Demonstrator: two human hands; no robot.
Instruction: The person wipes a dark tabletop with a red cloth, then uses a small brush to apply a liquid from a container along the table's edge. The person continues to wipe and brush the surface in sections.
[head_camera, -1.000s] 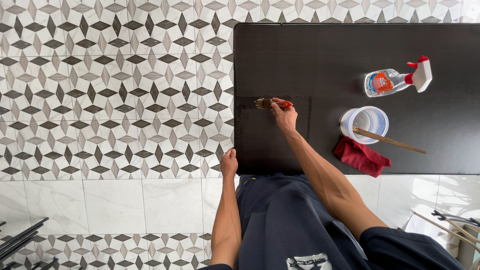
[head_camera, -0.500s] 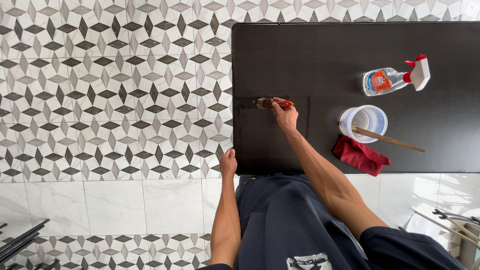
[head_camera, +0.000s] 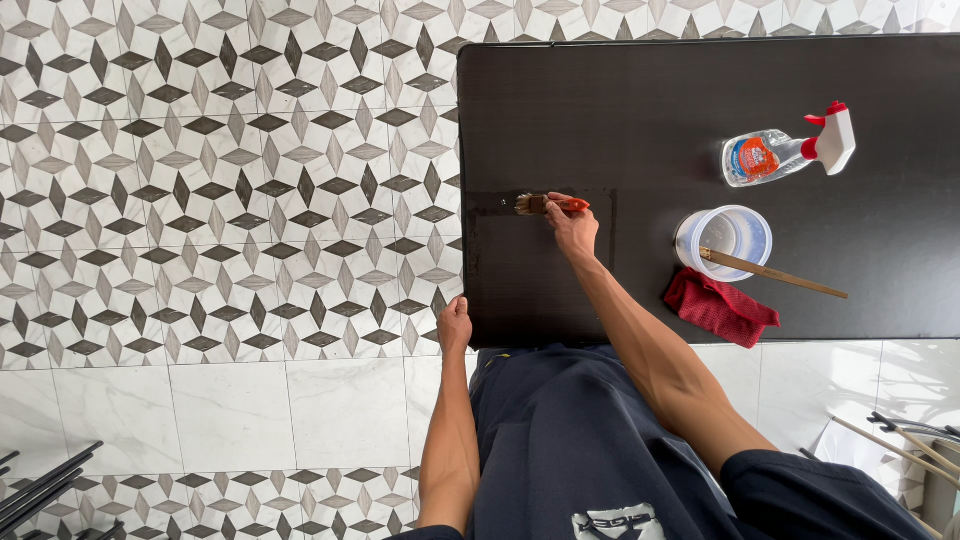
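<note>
step: brushing coat, worktop (head_camera: 700, 70) near-left corner | R hand (head_camera: 573, 230) clamped on paintbrush (head_camera: 547, 204) | L hand (head_camera: 455, 325) fisted at left edge, prob. empty | next: steady even strokes

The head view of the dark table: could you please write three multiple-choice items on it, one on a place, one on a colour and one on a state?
1. Where does the red cloth lie?
A. at the table's near edge, beside the clear tub
B. on the floor
C. under the spray bottle

2. What colour is the paintbrush handle?
A. blue
B. red
C. green

3. How does the spray bottle sit?
A. upright
B. lying on its side
C. inside the tub

Answers: 1 A, it lies by the clear tub on the table. 2 B, red shows beyond the right hand. 3 B, its length rests flat.
</note>
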